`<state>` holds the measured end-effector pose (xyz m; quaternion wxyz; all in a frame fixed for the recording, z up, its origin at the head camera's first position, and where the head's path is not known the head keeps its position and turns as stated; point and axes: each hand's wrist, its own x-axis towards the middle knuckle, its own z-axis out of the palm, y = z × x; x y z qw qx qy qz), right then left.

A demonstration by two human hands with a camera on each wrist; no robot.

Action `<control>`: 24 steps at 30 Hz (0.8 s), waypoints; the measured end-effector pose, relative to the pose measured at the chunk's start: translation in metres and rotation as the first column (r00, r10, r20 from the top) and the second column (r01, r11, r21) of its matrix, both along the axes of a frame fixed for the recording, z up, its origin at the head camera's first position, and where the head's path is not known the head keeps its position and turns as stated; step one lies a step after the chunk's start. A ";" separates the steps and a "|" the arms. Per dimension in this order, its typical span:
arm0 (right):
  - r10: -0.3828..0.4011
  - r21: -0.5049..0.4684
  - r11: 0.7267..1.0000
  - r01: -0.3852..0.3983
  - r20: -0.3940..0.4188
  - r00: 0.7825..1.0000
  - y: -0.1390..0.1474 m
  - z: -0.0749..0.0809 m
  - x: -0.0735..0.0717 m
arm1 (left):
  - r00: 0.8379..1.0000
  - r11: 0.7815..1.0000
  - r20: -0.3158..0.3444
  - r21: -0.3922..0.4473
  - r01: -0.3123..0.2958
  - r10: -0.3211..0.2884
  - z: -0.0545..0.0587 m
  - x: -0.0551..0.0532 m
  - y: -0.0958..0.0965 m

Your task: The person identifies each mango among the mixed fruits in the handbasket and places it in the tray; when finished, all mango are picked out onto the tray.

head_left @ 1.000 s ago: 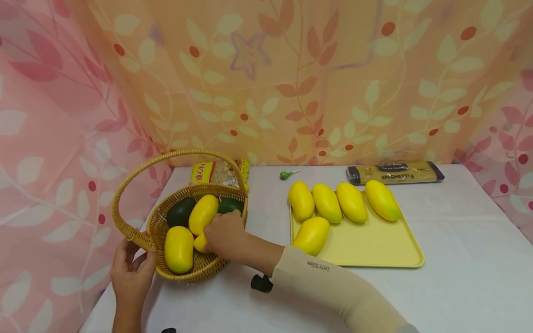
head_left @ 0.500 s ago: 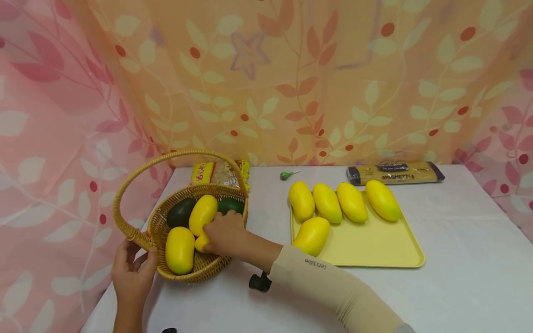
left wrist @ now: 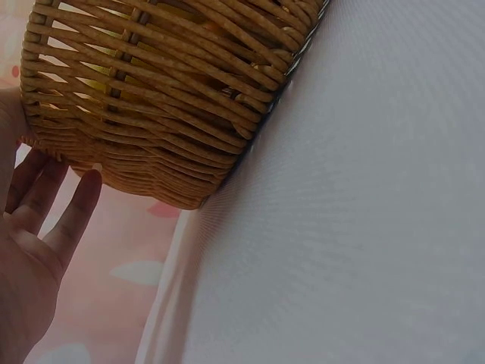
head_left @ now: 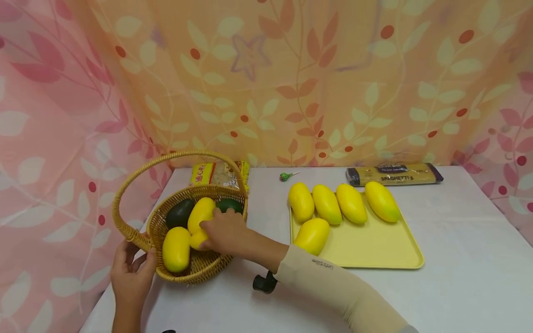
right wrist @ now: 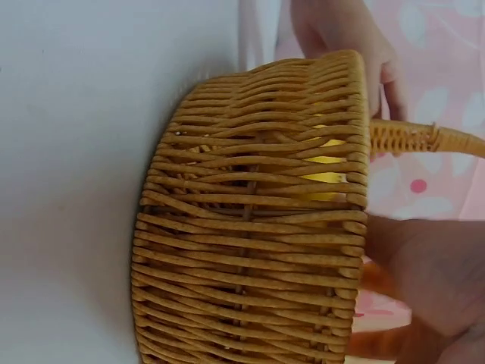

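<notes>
A wicker basket [head_left: 208, 275] with a tall arched handle stands at the left of the table. My left hand [head_left: 132, 273] holds its left rim where the handle joins, thumb on the near side. My right hand [head_left: 228, 233] reaches inside and grips a yellow mango [head_left: 197, 240], most of it hidden under the fingers. Beside that lie a mango [head_left: 176, 249] at the front left and another mango [head_left: 201, 215] behind. Two dark green fruits [head_left: 180, 213] sit at the back. In the right wrist view, the basket's woven wall [right wrist: 250, 235] hides the fingertips.
A pale yellow tray [head_left: 374, 254] on the right bears several mangoes [head_left: 326, 204]. Along the back lie a pasta bag [head_left: 218, 174] behind the basket, a green lollipop [head_left: 285, 176] and a spaghetti pack [head_left: 395, 175]. A patterned curtain [head_left: 270, 92] rises behind the table.
The mango in my right hand has shifted slightly left inside the basket, and the front-left mango has been nudged left and tilted. My left hand stays on the rim.
</notes>
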<state>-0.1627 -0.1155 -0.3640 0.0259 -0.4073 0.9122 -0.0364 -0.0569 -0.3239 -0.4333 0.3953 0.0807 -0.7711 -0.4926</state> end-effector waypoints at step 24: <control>0.207 -0.552 0.789 -0.268 -0.170 0.963 0.068 -0.008 0.006 | 1.000 1.000 0.009 -0.010 -0.005 0.005 -0.001 0.000 0.000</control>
